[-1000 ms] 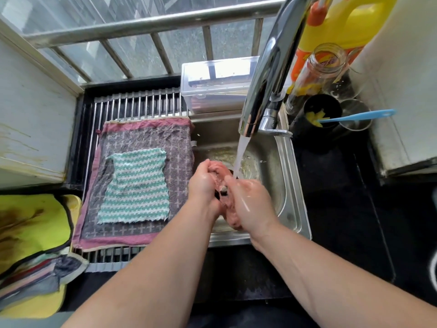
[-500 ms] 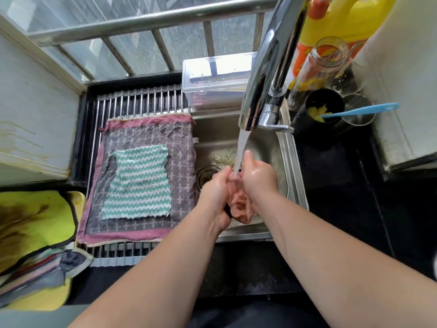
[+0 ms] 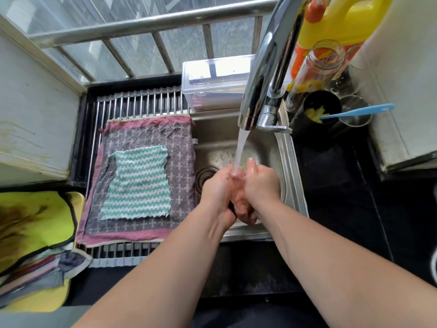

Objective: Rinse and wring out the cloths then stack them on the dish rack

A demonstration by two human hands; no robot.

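A bunched pink cloth (image 3: 243,207) is squeezed between my left hand (image 3: 218,188) and my right hand (image 3: 261,183) over the steel sink (image 3: 293,176). Both hands grip it, and the water stream from the chrome tap (image 3: 262,86) lands where they meet. Most of the cloth is hidden inside my fists. On the dish rack (image 3: 132,102) to the left lies a grey cloth with pink borders (image 3: 182,157), spread flat. A teal and white striped cloth (image 3: 139,183) lies flat on top of it.
A clear plastic box (image 3: 212,84) stands behind the sink. Right of the tap are a yellow bottle (image 3: 340,20), a glass jar (image 3: 316,65) and a black cup holding a blue brush (image 3: 354,112). Yellow and striped cloths (image 3: 33,233) are piled at the left.
My hands have shifted under the stream and turned on the pink cloth. Both fists now close side by side with the cloth hanging below them.
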